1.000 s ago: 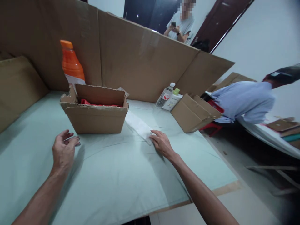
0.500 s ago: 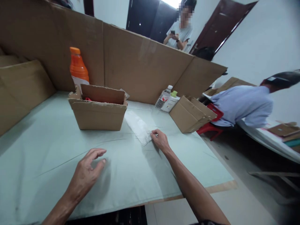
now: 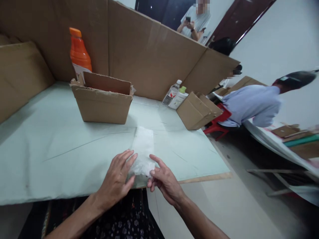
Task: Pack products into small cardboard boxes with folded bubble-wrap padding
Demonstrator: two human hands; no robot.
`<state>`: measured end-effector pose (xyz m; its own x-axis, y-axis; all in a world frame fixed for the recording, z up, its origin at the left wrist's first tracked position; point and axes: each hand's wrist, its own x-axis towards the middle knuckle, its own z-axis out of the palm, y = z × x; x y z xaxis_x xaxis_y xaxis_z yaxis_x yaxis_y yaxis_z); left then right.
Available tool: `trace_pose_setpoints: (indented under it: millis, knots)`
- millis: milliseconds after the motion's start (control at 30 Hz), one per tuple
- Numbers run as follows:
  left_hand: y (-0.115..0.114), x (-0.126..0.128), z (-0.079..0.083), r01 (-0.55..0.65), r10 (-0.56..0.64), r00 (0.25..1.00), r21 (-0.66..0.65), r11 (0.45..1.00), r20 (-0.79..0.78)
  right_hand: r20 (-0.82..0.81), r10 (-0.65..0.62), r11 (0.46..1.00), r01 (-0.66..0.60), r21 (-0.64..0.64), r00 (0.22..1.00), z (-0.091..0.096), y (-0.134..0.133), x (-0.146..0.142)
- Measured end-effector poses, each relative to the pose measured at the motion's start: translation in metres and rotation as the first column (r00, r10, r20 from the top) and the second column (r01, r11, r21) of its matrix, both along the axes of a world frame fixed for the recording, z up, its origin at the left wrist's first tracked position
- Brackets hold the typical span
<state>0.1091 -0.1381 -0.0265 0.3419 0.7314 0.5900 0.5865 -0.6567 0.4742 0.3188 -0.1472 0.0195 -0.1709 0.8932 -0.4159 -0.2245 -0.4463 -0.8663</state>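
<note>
A narrow, see-through white plastic sleeve [image 3: 144, 141] lies on the cloth-covered table, its near end close to the front edge. My right hand [image 3: 165, 182] pinches the near right corner of the sleeve between thumb and curled fingers, the index finger stretched along its side. Along the left border of the sleeve rests my left hand [image 3: 119, 174], fingers extended and thumb apart, without gripping it. Whether anything is inside the sleeve cannot be made out.
An open cardboard box [image 3: 104, 104] stands beyond my hands, an orange bottle [image 3: 80, 53] behind it. A water bottle [image 3: 171, 93], a white bottle with green cap [image 3: 178, 99] and a smaller carton [image 3: 196, 111] stand right. A cardboard wall [image 3: 154, 53] closes the back. Other people are beyond.
The sleeve has been drawn toward me and turned to point away from me. My left hand has moved right to its edge. My right hand came nearer with its corner.
</note>
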Motion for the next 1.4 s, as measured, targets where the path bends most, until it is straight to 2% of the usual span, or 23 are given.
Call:
trace_pose_setpoints:
  millis: [67, 200, 300, 367, 433, 467, 533, 600, 667, 733, 800, 900, 1000, 1067, 1167, 1300, 1367, 1400]
  knots:
    - [-0.004, -0.001, 0.000, -0.013, 0.014, 0.998, -0.015, 1.000, 0.063, -0.027, 0.025, 1.000, -0.025, -0.018, 0.999, 0.001, -0.011, 0.000]
    - [-0.009, -0.007, 0.007, 0.101, -0.078, 0.984, -0.141, 0.985, 0.158, 0.018, 0.062, 0.998, -0.061, -0.006, 0.998, 0.001, -0.027, 0.005]
    - [-0.008, -0.008, 0.015, 0.083, -0.023, 0.984, -0.338, 0.938, 0.177, 0.181, -0.003, 0.991, -0.021, 0.133, 0.984, 0.002, -0.041, 0.014]
    - [-0.004, -0.008, 0.019, 0.035, 0.027, 0.991, -0.465, 0.884, 0.128, 0.326, -0.075, 0.958, -0.023, 0.286, 0.943, 0.003, -0.051, 0.020]
    - [0.004, -0.007, 0.019, -0.012, 0.040, 0.998, -0.535, 0.845, 0.041, 0.493, -0.125, 0.889, -0.124, 0.441, 0.861, 0.002, -0.060, 0.023]
    - [0.008, -0.006, 0.018, -0.034, 0.040, 0.999, -0.545, 0.838, 0.000, 0.575, -0.146, 0.833, -0.213, 0.510, 0.805, 0.002, -0.062, 0.022]
    - [0.015, -0.003, 0.014, -0.062, 0.040, 0.998, -0.533, 0.844, -0.054, 0.712, -0.203, 0.684, -0.423, 0.594, 0.672, -0.002, -0.062, 0.019]
    - [0.021, 0.000, 0.010, -0.069, 0.035, 0.996, -0.512, 0.856, -0.076, 0.801, -0.269, 0.550, -0.597, 0.584, 0.535, -0.009, -0.055, 0.013]
    - [0.024, 0.004, 0.007, -0.075, 0.033, 0.995, -0.481, 0.873, -0.095, 0.860, -0.310, 0.493, -0.705, 0.510, 0.406, -0.018, -0.045, 0.008]
    - [0.025, 0.004, 0.005, -0.087, 0.049, 0.994, -0.437, 0.895, -0.097, 0.898, -0.313, 0.494, -0.755, 0.432, 0.309, -0.027, -0.034, 0.006]
    - [0.022, 0.001, 0.003, -0.105, 0.079, 0.994, -0.389, 0.915, -0.081, 0.913, -0.309, 0.507, -0.765, 0.396, 0.268, -0.034, -0.026, 0.006]
    - [0.009, -0.009, -0.001, -0.119, 0.115, 0.993, -0.266, 0.957, -0.030, 0.912, -0.300, 0.512, -0.760, 0.401, 0.279, -0.037, -0.021, 0.010]
    - [-0.006, -0.018, -0.008, -0.059, 0.057, 0.998, -0.096, 0.994, -0.023, 0.911, -0.295, 0.504, -0.762, 0.406, 0.290, -0.036, -0.017, 0.012]
    - [-0.013, -0.019, -0.013, -0.011, 0.008, 0.999, -0.051, 0.999, -0.050, 0.912, -0.306, 0.502, -0.767, 0.399, 0.274, -0.035, -0.014, 0.011]
    - [-0.016, -0.015, -0.016, 0.019, -0.023, 0.998, -0.085, 0.996, -0.050, 0.909, -0.307, 0.509, -0.758, 0.408, 0.283, -0.035, -0.009, 0.010]
    - [-0.011, -0.007, -0.011, 0.028, -0.032, 0.999, -0.234, 0.972, -0.013, 0.901, -0.201, 0.568, -0.704, 0.427, 0.385, -0.033, -0.009, 0.013]
    - [-0.005, -0.004, -0.008, -0.021, 0.018, 1.000, -0.299, 0.954, -0.012, 0.854, -0.269, 0.585, -0.629, 0.513, 0.446, -0.031, -0.011, 0.015]
    - [-0.002, -0.002, -0.007, -0.054, 0.049, 0.999, -0.317, 0.947, -0.023, 0.817, -0.342, 0.574, -0.586, 0.573, 0.464, -0.029, -0.013, 0.016]
